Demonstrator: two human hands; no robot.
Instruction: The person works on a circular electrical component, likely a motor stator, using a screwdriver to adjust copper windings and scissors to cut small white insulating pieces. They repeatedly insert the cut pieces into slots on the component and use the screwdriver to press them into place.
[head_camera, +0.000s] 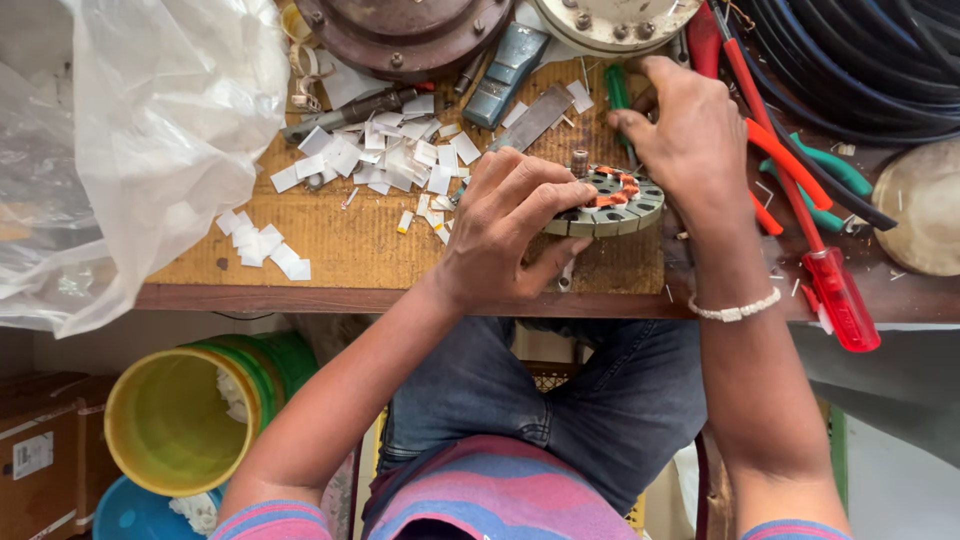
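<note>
Round slotted motor core with copper winding, at the table edge, clamped at its rim by left hand. Right hand closed around a green-handled tool above it. Mid-winding work, apparently; needing steady grip next. Paper scraps scattered beside, red screwdriver right.

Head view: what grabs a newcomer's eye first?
Both hands meet at mid-bench over a round slotted motor stator with copper-orange winding inside: the left hand grips its near rim, the right hand works over its far side. Left of them, white paper slips lie scattered across the brown board. At the right edge, a red-handled screwdriver lies at an angle, handle toward the person.
</note>
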